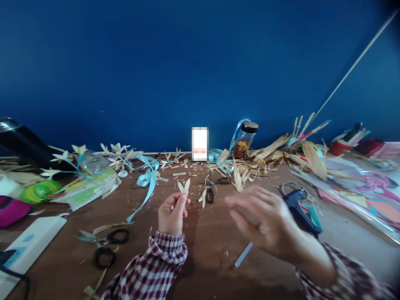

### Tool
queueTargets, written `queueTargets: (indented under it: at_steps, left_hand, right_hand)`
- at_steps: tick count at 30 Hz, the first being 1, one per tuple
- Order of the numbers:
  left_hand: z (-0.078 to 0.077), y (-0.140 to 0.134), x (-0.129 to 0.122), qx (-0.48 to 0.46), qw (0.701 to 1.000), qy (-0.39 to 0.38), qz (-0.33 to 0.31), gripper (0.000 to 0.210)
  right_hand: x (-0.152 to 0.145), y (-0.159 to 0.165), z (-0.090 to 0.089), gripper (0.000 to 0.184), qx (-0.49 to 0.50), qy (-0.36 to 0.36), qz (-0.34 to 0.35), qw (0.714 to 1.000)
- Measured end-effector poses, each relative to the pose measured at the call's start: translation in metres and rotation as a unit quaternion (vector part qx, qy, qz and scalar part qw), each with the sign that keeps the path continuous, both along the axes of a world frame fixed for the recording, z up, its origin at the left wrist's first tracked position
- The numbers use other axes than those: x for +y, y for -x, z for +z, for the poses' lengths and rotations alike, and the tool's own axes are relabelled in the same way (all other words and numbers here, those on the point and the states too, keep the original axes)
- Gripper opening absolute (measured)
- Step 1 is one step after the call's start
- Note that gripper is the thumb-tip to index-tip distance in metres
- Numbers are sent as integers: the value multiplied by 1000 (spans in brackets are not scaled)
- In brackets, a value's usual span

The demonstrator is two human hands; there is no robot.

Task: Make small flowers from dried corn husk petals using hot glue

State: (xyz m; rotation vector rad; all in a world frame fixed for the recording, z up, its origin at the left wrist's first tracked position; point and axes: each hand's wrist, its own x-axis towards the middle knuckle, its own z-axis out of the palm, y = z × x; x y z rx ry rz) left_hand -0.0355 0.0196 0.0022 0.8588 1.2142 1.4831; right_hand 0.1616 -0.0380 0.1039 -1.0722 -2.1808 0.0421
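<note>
My left hand [173,211] pinches pale corn husk petals [184,187] between thumb and fingertips, their pointed ends spreading upward. My right hand [264,214], smeared by motion, hovers to the right with fingers stretched out and the thumb apart; nothing shows in it. Between the hands, another cut husk petal piece [203,198] lies beside black-handled scissors [210,195]. A blue glue gun [301,210] rests just right of my right hand. Below that hand is a translucent glue stick [243,254]. A second pair of scissors [103,246] lies open, left of my left sleeve.
Light blue ribbon [146,183] curls across the table [200,237]. Husk flowers [117,152] and a black bottle [26,143] are at the left, above a white power strip [34,246]. A lidded jar [245,139] leans among husks [271,152]; pink scissors [379,185] lie far right.
</note>
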Motion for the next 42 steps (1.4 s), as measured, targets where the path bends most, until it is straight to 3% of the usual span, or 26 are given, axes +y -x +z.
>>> queueTargets:
  at_steps: [4, 8, 14, 23, 29, 33, 38, 42]
  left_hand:
    - [-2, -4, -2, 21, 1000, 6, 16, 22]
    - [1, 1, 2, -15, 999, 7, 50, 24]
    - [3, 8, 9, -84, 994, 33, 69, 26]
    - [-4, -2, -1, -28, 999, 29, 22, 25]
    - [-14, -6, -4, 12, 999, 48, -21, 27]
    - [-12, -14, -11, 71, 995, 42, -58, 26]
    - [-3, -26, -25, 149, 978, 22, -142, 22]
    - [-3, -30, -28, 177, 970, 11, -167, 20]
  right_hand:
    - [29, 14, -44, 18, -47, 138, -73, 987]
    - [48, 17, -72, 21, -146, 175, -105, 968]
    - [51, 20, -82, 18, -234, 178, -114, 949]
    - [55, 11, -86, 16, -230, 192, -136, 944]
    - [53, 5, -88, 22, -135, 200, -117, 963]
    - [48, 7, -88, 19, 15, 244, -82, 966]
    - [46, 17, -83, 14, 222, 383, -4, 897]
    - [46, 20, -83, 10, 295, 424, 13, 856]
